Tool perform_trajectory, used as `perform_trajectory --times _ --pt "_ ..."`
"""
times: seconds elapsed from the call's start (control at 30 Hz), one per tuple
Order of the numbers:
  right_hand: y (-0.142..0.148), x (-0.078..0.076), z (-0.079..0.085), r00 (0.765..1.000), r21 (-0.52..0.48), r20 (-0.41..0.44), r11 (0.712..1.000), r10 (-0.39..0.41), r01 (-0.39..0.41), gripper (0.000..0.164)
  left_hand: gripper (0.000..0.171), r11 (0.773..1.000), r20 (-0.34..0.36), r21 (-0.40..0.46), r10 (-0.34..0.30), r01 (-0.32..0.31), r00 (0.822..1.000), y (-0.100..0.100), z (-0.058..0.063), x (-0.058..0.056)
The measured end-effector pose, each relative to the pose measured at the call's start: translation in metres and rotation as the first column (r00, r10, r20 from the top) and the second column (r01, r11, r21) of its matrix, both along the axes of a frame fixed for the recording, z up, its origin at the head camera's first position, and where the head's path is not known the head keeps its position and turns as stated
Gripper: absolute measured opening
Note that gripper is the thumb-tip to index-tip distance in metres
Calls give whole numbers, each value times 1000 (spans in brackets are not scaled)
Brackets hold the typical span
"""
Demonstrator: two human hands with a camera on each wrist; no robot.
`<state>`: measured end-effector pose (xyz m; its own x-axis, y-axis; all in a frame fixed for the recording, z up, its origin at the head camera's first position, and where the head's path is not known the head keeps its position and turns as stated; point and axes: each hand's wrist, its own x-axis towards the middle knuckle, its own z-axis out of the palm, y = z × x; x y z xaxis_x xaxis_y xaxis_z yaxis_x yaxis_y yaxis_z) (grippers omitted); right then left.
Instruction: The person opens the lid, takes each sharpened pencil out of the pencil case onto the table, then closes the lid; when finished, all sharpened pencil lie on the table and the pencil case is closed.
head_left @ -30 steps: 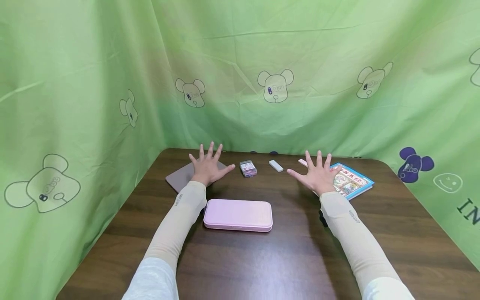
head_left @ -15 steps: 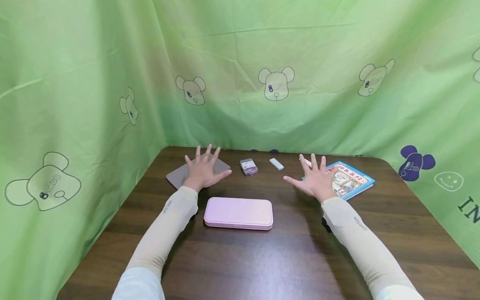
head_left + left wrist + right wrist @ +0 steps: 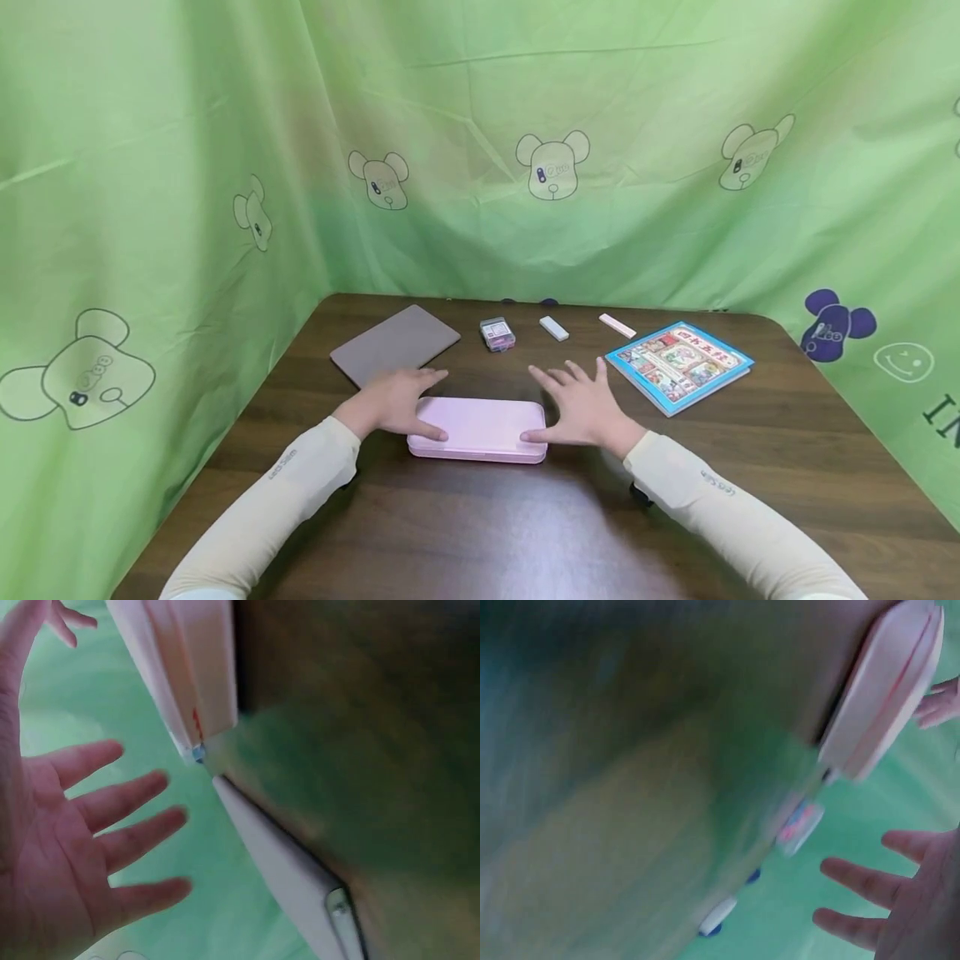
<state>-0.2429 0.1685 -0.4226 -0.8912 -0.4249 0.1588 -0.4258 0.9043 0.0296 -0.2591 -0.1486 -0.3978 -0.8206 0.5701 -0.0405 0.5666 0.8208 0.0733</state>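
A closed pale-pink pencil case (image 3: pixel 480 427) lies flat on the wooden table in front of the person. At its left end is the left hand (image 3: pixel 393 400), its thumb overlapping the lid in the head view. The right hand (image 3: pixel 581 410) is at the opposite end, thumb over the lid's right edge. The left wrist view has the left hand's fingers (image 3: pixel 135 802) spread and straight, apart from the case (image 3: pixel 199 667). Spread fingers (image 3: pixel 862 881) of the right hand also show in the right wrist view, below the case (image 3: pixel 885 697).
Behind the left hand lies a flat grey-brown rectangle (image 3: pixel 397 342). A small clear box with pink contents (image 3: pixel 497 335), a white block (image 3: pixel 553 328) and a thin pink-and-white strip (image 3: pixel 617 325) lie along the back. A blue-bordered picture book (image 3: pixel 681 367) is at right. Green curtains (image 3: pixel 450 100) surround the table.
Both hands have drawn back from the far part of the table and inward to the pencil case's ends. The grey-brown rectangle and the book are now uncovered.
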Motion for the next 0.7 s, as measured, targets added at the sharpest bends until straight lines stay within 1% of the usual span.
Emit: perform_trajectory --times 0.13,0.23,0.43,0.57,0.7 --pt "-10 8 -4 995 10 -10 995 99 -99 107 103 1000 96 4 -31 30 995 -5 -3 8" --pt "-13 11 -6 991 3 1 991 135 -135 101 100 1000 123 -1 -23 23 992 -7 -6 11" --pt "-15 9 -9 985 5 -22 985 170 -170 85 89 1000 75 -30 -2 4 997 -9 -11 11" --pt "-16 6 -9 979 12 -40 980 198 -198 83 87 1000 55 -23 -2 3 999 -10 -14 11" --pt "-15 2 -6 978 5 -31 978 208 -208 79 88 1000 45 -3 1 -1 999 -10 -15 11"
